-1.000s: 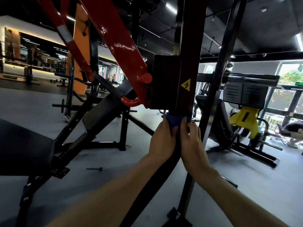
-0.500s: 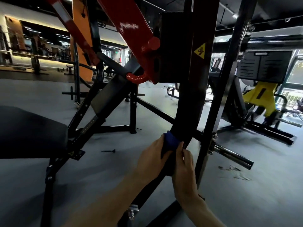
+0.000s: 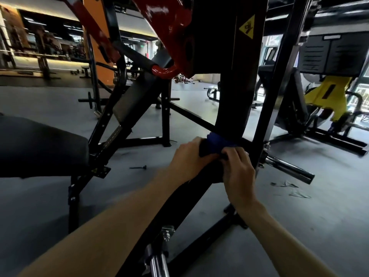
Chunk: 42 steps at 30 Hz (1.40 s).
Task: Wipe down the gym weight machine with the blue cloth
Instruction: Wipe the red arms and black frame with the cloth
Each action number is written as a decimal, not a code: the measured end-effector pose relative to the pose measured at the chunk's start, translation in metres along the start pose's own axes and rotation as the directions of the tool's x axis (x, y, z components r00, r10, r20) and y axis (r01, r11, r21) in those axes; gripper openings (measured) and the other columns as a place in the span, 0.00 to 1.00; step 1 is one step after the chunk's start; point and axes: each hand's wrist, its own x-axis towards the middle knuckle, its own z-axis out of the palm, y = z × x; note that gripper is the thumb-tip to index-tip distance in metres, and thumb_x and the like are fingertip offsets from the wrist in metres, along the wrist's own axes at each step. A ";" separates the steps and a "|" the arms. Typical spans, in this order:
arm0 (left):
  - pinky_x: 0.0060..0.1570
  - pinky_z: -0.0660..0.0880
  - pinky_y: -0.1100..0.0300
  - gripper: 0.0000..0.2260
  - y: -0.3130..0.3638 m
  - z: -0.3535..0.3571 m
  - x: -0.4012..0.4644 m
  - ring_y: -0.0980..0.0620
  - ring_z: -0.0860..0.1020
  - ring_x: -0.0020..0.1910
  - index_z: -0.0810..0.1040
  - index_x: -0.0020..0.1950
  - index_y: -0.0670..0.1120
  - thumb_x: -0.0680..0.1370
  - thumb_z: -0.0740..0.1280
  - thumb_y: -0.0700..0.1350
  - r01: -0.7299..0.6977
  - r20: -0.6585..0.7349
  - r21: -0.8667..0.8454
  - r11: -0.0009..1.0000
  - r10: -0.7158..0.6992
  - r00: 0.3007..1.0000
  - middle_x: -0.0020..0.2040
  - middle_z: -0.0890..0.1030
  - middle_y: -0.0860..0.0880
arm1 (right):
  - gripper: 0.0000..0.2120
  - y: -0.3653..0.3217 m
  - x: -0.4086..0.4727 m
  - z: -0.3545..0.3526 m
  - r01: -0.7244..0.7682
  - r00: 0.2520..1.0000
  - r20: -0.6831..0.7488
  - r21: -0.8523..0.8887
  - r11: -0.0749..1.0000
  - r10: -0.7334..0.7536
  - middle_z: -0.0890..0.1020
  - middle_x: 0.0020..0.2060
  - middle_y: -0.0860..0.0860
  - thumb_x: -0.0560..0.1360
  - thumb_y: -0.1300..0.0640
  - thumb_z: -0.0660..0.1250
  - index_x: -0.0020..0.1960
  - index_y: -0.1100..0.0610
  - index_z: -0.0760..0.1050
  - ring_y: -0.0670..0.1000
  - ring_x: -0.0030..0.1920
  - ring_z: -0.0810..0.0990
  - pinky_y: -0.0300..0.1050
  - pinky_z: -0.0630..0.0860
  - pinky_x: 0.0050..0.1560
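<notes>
Blue cloth [image 3: 218, 142]: wrapped round front of black curved frame post [image 3: 235, 100] of weight machine, held against it from both sides. Left hand [image 3: 188, 159]: fingers curled, cloth gripped at its left edge. Right hand [image 3: 238, 168]: fingers curled, cloth pinched at its right edge, hands nearly touching. Above grip: yellow warning sticker [image 3: 247, 27] on post; red lever arm [image 3: 169, 23] up-left. Right of grip: chrome weight peg [image 3: 287, 168]. Left of grip, well apart: black padded seat [image 3: 40, 144]. Below grip: grey floor [image 3: 319, 226].
</notes>
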 end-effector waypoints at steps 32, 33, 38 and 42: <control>0.49 0.75 0.55 0.16 -0.133 0.018 -0.116 0.46 0.81 0.49 0.79 0.60 0.42 0.79 0.71 0.52 0.181 0.247 0.102 0.978 -0.201 0.948 0.51 0.83 0.45 | 0.12 -0.052 -0.118 0.071 -0.041 0.898 0.440 0.060 0.997 0.010 0.75 0.37 0.56 0.64 0.75 0.73 0.39 0.61 0.76 0.57 0.36 0.75 0.51 0.75 0.31; 0.46 0.73 0.59 0.15 -0.143 0.021 -0.125 0.47 0.80 0.48 0.79 0.59 0.42 0.79 0.71 0.51 0.201 0.248 0.107 0.974 -0.222 0.943 0.50 0.83 0.46 | 0.13 -0.057 -0.128 0.077 -0.036 0.879 0.477 0.052 0.998 0.007 0.75 0.37 0.56 0.62 0.74 0.73 0.39 0.61 0.75 0.57 0.36 0.75 0.50 0.73 0.29; 0.44 0.68 0.63 0.11 -0.174 0.028 -0.155 0.51 0.81 0.51 0.81 0.60 0.44 0.81 0.68 0.48 0.239 0.228 0.096 0.966 -0.255 0.940 0.54 0.84 0.47 | 0.13 -0.071 -0.158 0.089 0.021 0.834 0.551 0.033 0.999 -0.035 0.77 0.39 0.57 0.61 0.70 0.76 0.41 0.61 0.76 0.59 0.38 0.77 0.50 0.75 0.28; 0.47 0.72 0.55 0.11 -0.174 0.034 -0.166 0.47 0.82 0.48 0.82 0.57 0.41 0.82 0.67 0.47 0.235 0.117 0.144 0.961 -0.253 0.960 0.52 0.85 0.44 | 0.14 -0.073 -0.155 0.084 0.058 0.802 0.594 0.032 0.998 -0.065 0.80 0.41 0.57 0.62 0.72 0.75 0.45 0.62 0.79 0.61 0.40 0.79 0.53 0.79 0.35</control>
